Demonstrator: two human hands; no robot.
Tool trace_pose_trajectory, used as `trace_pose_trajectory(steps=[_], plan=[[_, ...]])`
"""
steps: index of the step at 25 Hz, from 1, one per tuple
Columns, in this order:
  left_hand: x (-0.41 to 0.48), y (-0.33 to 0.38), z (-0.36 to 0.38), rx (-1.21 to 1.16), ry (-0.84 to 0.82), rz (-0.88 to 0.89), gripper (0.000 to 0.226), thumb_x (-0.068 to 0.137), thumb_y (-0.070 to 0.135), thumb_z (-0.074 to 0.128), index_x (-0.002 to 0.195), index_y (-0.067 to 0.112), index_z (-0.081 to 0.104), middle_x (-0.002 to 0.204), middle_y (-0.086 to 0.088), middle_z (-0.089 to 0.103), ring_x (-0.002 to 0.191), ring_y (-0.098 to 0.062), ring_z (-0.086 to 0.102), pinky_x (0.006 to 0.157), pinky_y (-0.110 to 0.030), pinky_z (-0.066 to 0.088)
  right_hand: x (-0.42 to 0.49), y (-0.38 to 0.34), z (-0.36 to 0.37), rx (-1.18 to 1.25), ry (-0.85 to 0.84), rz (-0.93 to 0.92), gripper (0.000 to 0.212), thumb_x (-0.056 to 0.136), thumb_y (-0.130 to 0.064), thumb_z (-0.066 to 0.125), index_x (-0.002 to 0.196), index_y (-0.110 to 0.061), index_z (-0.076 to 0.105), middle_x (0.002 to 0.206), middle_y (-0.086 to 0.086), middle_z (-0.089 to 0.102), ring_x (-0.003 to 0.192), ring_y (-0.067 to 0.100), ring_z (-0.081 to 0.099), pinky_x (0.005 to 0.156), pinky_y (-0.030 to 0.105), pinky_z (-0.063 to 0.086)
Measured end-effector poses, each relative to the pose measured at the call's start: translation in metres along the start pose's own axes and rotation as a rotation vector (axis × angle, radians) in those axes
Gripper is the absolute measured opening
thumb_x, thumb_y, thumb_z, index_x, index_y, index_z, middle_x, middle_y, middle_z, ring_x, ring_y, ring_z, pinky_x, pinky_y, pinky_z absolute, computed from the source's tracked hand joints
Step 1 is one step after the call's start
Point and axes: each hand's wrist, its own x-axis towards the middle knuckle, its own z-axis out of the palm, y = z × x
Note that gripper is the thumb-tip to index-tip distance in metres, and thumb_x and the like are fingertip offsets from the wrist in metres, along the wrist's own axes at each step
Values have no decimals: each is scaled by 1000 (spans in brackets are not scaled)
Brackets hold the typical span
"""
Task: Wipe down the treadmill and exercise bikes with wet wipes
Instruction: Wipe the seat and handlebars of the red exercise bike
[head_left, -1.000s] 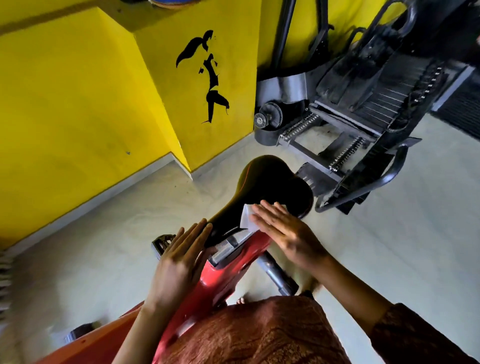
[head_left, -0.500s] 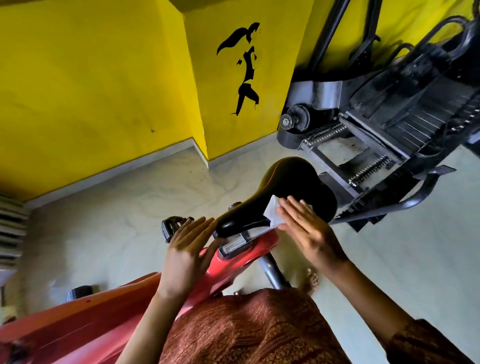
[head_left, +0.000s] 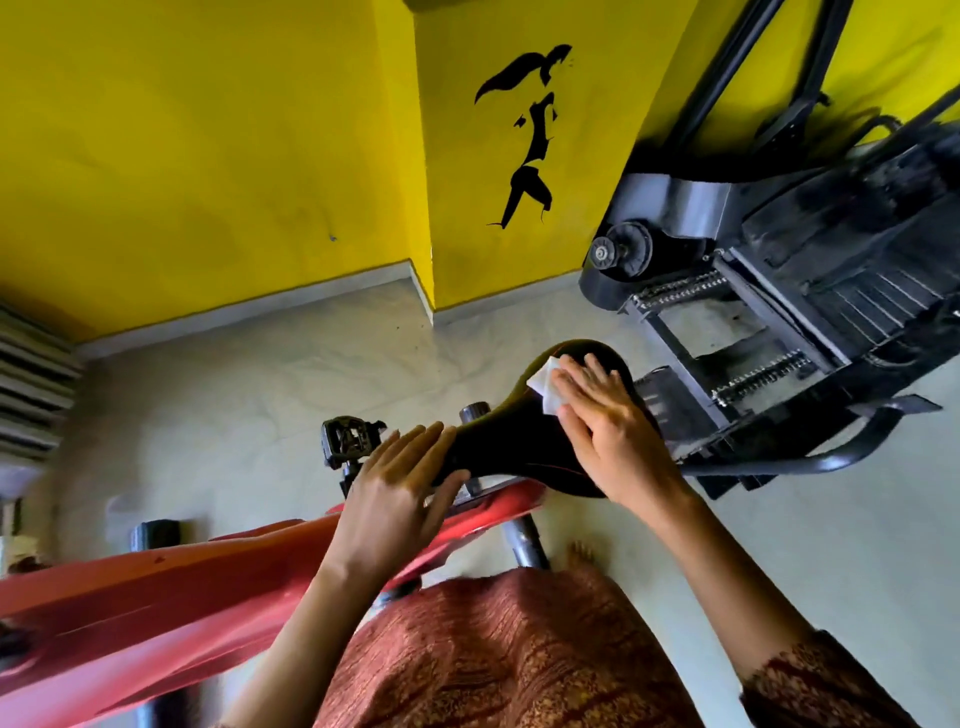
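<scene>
No readable text, brand, label or number anywhere in view. Only a wordless black silhouette (head_left: 537, 127) of a long-haired figure, on the yellow wall (head_left: 208, 156).

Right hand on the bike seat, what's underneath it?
A white wet wipe, pressed flat against the black saddle by the right hand with straight fingers. Only one corner of the wipe pokes out beyond the fingers; the rest, and the saddle beneath the palm, are covered.
</scene>
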Motion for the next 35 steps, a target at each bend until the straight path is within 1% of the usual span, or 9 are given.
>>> trace_pose_trajectory(steps=[5,8,12,15,19,23,25,32,35], plan=[[31,29,20,134,-83,-121,53,96,43,39,119,4,65,112,-15,69,99,-31,68,88,-50,54,18,3,-4,53,-184,-282,40,97,-25,38,124,-8,62,135,6,56,130,30,48,108,47,32],[44,52,31,205,-60,-239,58,100,46,31,114,4,67,106,-13,71,94,-30,69,91,-52,51,42,54,-23,146,-200,-74,40,98,-24,39,128,-6,59,137,9,55,132,31,45,105,42,37],[50,74,40,314,3,-375,61,100,47,27,108,6,70,105,-10,71,95,-28,69,102,-51,39,68,33,-18,102,-369,-288,42,94,-24,31,101,-4,67,103,12,68,96,36,61,87,47,51],[50,89,46,365,42,-475,57,100,46,30,109,7,70,110,-11,70,101,-28,67,103,-49,32,71,47,-19,149,-480,-562,44,94,-27,35,117,-7,66,124,8,64,117,32,59,100,48,43],[45,106,48,438,90,-563,46,94,40,45,114,6,69,117,-13,67,113,-30,61,97,-51,44,88,81,-38,424,-696,-282,39,102,-18,41,139,-10,47,149,-1,39,143,15,26,113,18,15],[21,114,45,544,165,-705,45,92,38,49,118,7,67,125,-16,62,117,-32,59,103,-51,39,118,43,-18,180,-859,-270,29,100,-18,38,89,-14,65,114,12,65,100,29,54,80,32,42],[4,114,42,557,199,-767,46,92,37,49,123,7,64,130,-17,59,119,-32,57,102,-51,40,126,5,-7,65,-1052,-299,37,99,-24,37,64,-17,39,94,18,60,81,27,46,68,31,34],[-23,110,48,485,282,-827,50,93,34,50,132,3,54,138,-10,51,124,-29,54,103,-49,36,111,-76,13,354,-1259,-409,33,102,-32,39,81,-20,61,85,3,59,84,16,54,74,30,41],[-25,111,55,434,298,-829,53,96,35,48,139,4,46,143,-9,45,128,-28,49,105,-48,36,132,-37,4,141,-1314,-425,44,100,-39,41,64,-14,41,66,2,44,66,16,41,61,31,33]])
